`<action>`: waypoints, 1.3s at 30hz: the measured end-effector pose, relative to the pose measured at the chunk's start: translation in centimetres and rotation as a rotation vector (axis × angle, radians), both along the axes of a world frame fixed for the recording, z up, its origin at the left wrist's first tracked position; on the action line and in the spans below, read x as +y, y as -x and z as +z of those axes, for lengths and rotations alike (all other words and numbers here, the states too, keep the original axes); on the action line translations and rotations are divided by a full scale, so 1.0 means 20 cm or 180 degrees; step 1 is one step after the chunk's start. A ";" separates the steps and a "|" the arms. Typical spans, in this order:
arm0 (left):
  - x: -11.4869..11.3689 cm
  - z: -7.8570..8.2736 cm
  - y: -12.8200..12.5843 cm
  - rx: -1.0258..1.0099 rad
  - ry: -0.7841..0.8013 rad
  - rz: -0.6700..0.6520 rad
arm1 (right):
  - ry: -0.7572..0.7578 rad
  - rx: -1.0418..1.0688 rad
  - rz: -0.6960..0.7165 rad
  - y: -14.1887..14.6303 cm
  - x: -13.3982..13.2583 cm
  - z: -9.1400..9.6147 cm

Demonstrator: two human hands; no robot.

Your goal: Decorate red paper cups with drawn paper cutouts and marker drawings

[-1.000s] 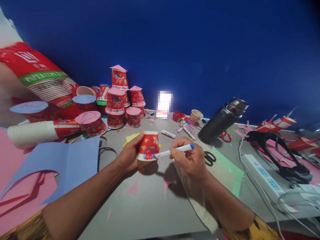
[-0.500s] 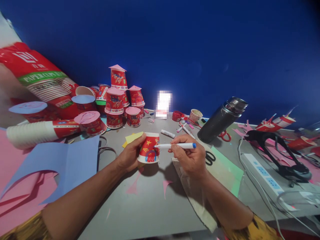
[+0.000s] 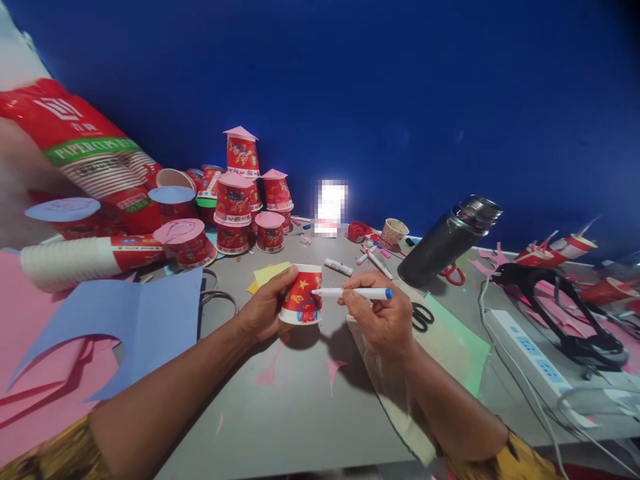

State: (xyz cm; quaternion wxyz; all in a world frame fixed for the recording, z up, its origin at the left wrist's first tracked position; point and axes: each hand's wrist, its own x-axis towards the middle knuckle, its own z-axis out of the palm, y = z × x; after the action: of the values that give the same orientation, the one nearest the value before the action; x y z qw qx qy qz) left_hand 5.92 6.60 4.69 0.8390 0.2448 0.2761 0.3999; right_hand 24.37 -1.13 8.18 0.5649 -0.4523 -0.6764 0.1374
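Observation:
A red paper cup (image 3: 303, 297) with yellow stars and blue marks near its white rim is upside down in my left hand (image 3: 267, 303), a little above the table. My right hand (image 3: 380, 313) pinches a white marker (image 3: 357, 293) with a blue end. Its tip points left and meets the cup's side, though I cannot tell if it presses there. Yellow paper (image 3: 273, 273) lies just behind my left hand. Under my right forearm are a beige cloth (image 3: 395, 400), green paper (image 3: 460, 340) and black scissors handles (image 3: 423, 317).
Stacked red cups with pink paper tops (image 3: 234, 200) stand at the back left. Blue paper (image 3: 167, 313) and a sleeve of cups (image 3: 65, 265) lie left. A dark flask (image 3: 445, 243) leans at the right, near a power strip (image 3: 540, 367) and black frame (image 3: 565, 313). Several markers (image 3: 373, 257) lie behind.
The whole view has shifted slightly to the right. The cup has turned a little in my left hand, and the marker stays at its side.

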 end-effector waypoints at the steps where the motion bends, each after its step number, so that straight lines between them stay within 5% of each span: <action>1: 0.00 0.00 0.00 0.0004 -0.0032 -0.0009 | -0.0041 -0.0019 0.0001 0.00 0.00 0.00; 39: 0.01 -0.03 0.00 0.0070 -0.0395 -0.0024 | 0.0248 -0.0326 0.0395 0.02 -0.03 0.07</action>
State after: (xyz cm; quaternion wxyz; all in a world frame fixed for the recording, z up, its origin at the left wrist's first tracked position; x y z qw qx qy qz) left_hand 5.93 6.85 4.04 0.8207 0.3018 0.2590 0.4104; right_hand 23.97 -1.72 9.54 0.5020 -0.4376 -0.7252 0.1750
